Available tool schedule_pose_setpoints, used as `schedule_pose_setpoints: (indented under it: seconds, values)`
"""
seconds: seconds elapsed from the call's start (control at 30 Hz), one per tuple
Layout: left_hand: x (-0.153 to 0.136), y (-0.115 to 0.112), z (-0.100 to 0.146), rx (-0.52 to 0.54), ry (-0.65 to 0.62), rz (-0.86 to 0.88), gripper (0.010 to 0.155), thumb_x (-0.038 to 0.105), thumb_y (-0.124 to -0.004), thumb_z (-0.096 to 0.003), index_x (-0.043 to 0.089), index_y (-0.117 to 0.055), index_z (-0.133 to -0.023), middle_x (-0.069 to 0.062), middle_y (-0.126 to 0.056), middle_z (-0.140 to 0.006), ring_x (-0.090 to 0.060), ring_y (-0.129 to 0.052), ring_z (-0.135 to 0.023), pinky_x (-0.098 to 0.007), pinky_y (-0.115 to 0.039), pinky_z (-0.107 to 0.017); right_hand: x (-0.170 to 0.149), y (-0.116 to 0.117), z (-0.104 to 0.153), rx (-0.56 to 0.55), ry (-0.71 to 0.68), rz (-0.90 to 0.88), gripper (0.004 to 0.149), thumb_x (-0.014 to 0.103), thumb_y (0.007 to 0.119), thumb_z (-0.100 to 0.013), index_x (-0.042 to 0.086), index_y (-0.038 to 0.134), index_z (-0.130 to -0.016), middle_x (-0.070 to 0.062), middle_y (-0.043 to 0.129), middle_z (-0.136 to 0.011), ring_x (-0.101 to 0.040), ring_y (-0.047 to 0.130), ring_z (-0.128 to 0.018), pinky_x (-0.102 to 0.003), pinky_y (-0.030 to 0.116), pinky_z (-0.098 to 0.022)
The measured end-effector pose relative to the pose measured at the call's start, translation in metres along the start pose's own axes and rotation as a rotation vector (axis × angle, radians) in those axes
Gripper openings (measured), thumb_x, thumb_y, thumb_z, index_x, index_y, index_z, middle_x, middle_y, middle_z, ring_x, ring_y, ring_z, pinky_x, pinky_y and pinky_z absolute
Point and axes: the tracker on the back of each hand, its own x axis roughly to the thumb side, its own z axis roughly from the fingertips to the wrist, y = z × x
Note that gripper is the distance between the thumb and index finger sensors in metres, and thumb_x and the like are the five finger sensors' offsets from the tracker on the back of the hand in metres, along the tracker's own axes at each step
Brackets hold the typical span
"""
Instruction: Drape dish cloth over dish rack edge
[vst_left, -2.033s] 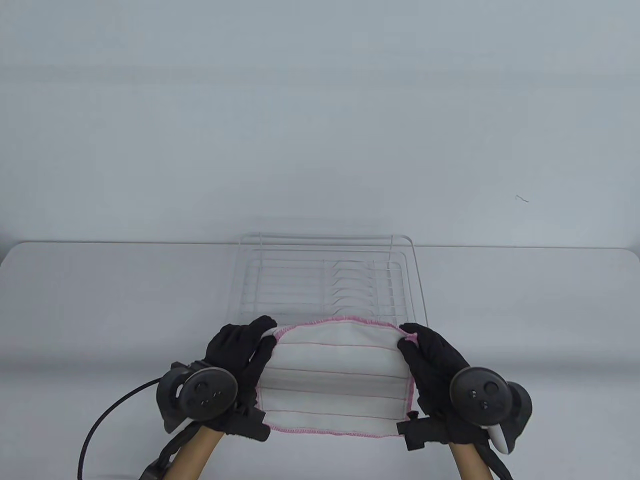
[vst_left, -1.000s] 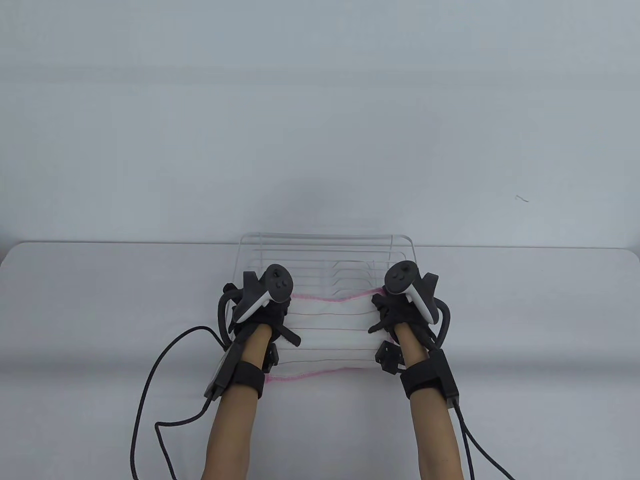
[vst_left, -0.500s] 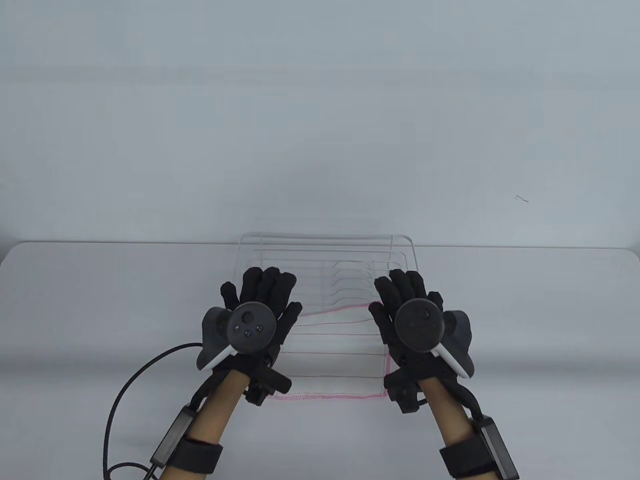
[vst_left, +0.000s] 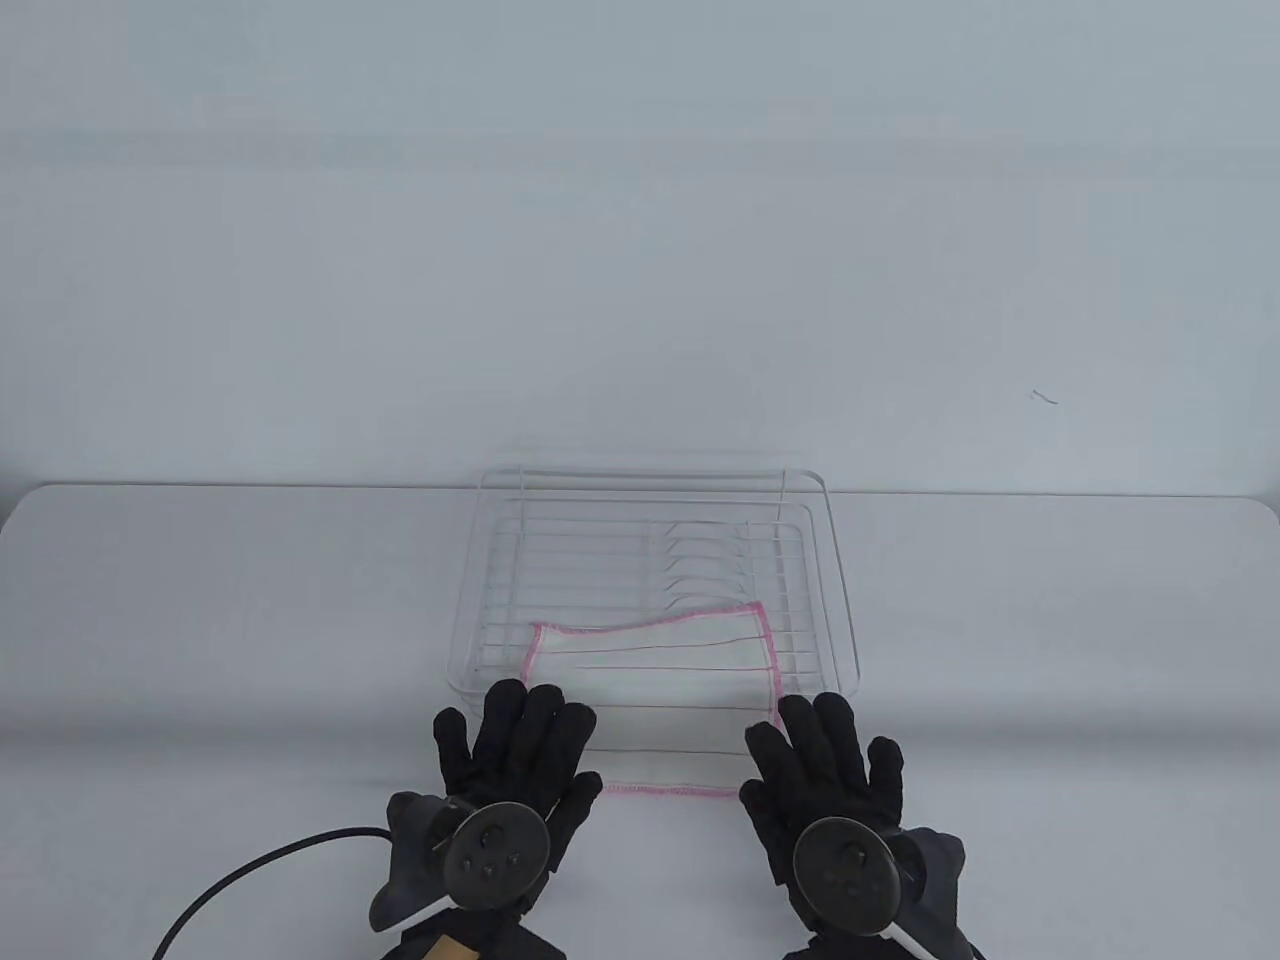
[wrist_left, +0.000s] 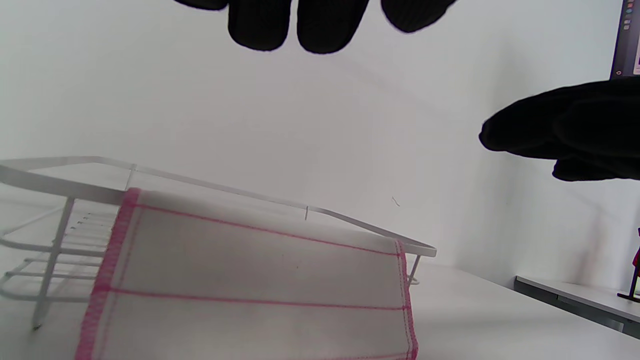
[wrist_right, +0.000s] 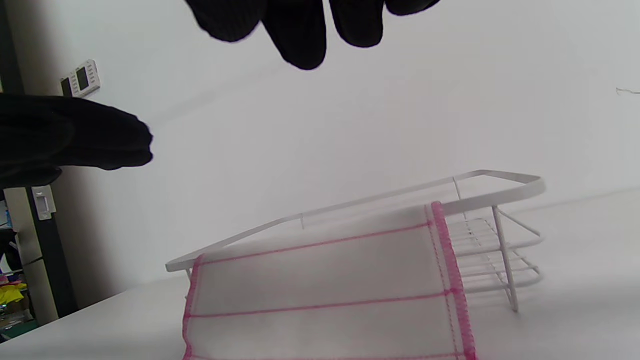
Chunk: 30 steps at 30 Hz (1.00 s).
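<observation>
The white dish cloth (vst_left: 655, 690) with pink hem and thin pink stripes hangs over the near edge of the white wire dish rack (vst_left: 835, 600). Part lies inside the rack, part hangs down the front to the table. It also shows in the left wrist view (wrist_left: 260, 280) and the right wrist view (wrist_right: 325, 295), folded over the rack rim (wrist_left: 350, 220) (wrist_right: 500, 182). My left hand (vst_left: 515, 760) and right hand (vst_left: 825, 765) hover open, fingers spread, in front of the rack at the cloth's lower corners. Neither hand holds anything.
The rack stands at the middle of the white table (vst_left: 1050, 650), near its back edge. A black cable (vst_left: 240, 880) runs from my left hand across the table's front left. A second table edge (wrist_left: 575, 295) shows far right in the left wrist view.
Both hands let go of the cloth, opened flat and drew back toward me, off the rack. The cloth stays draped over the rack's near edge.
</observation>
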Motion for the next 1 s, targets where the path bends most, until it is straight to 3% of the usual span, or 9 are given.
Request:
schedule_pose_setpoints:
  seconds: [0.17, 1.0]
  values:
    - [-0.015, -0.016, 0.005, -0.012, 0.031, 0.037, 0.058, 0.037, -0.056, -0.0634, 0.007, -0.053, -0.113, -0.032, -0.051, -0.116, -0.059, -0.037, -0.106, -0.082, -0.02, -0.059, -0.009, 0.023, 0.002, 0.033, 0.015, -0.026, 0.052, 0.039, 0.055, -0.065, 0.017, 0.051, -0.111, -0.014, 0.037, -0.122, -0.04, 0.029, -0.115, -0.071, 0.021, -0.072]
    - [-0.013, -0.018, 0.005, -0.04, 0.029, 0.059, 0.058, 0.037, -0.055, -0.0635, 0.007, -0.053, -0.113, -0.032, -0.05, -0.115, -0.059, -0.036, -0.106, -0.082, -0.02, -0.06, -0.012, 0.025, 0.001, 0.049, 0.021, -0.048, 0.052, 0.04, 0.055, -0.065, 0.017, 0.051, -0.111, -0.014, 0.038, -0.122, -0.04, 0.03, -0.115, -0.071, 0.023, -0.072]
